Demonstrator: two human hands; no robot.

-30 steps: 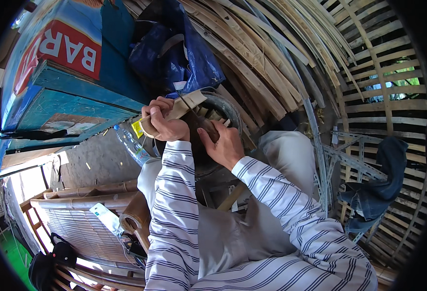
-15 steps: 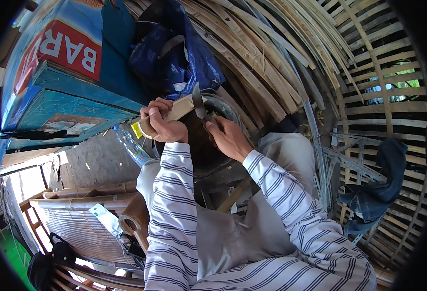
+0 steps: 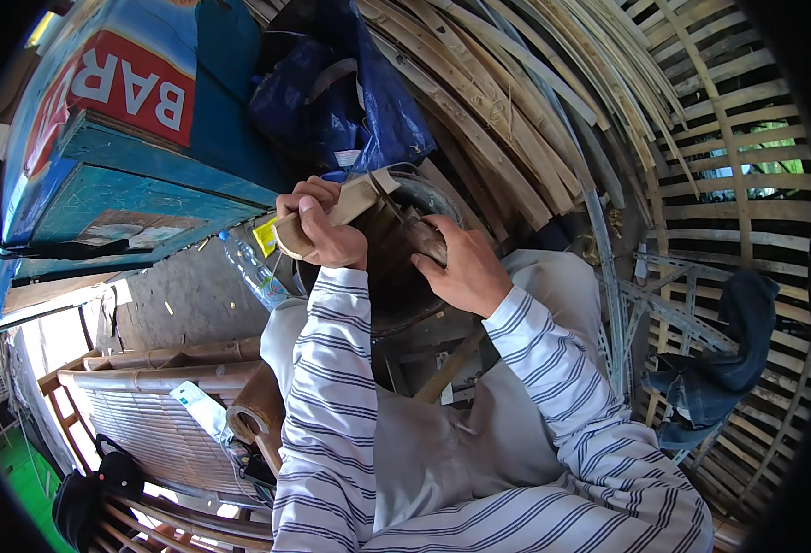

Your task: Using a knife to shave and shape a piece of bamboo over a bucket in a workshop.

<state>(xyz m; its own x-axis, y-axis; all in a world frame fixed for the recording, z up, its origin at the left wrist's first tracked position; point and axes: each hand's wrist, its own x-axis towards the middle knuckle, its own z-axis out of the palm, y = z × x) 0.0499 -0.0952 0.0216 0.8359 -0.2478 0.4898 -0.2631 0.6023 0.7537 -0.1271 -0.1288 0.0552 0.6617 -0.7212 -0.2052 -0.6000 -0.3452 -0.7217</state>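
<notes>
Far L, dark bag low down, then blue box up top w/ red-and-white panel, bamboo bench below it. Next, clear plastic bottle on the ground, yellow packet just beside its upper end. L hand: fingers curled tight round pale bamboo piece, thumb along it, no gap; piece slants up to the R, far end over the near-L part of dark round bucket, approx. btwn the knees. Blue bag sits behind. Knife comes next, blade up & L at piece's far end; can't tell if edge touches. R hand: fingers wrapped round the brown handle, thumb under, closed on it; some fingertips hidden. Beyond, long bamboo strips in a stack, upper R. Then metal frame, dark jeans draped on it, & lattice wall far R.
</notes>
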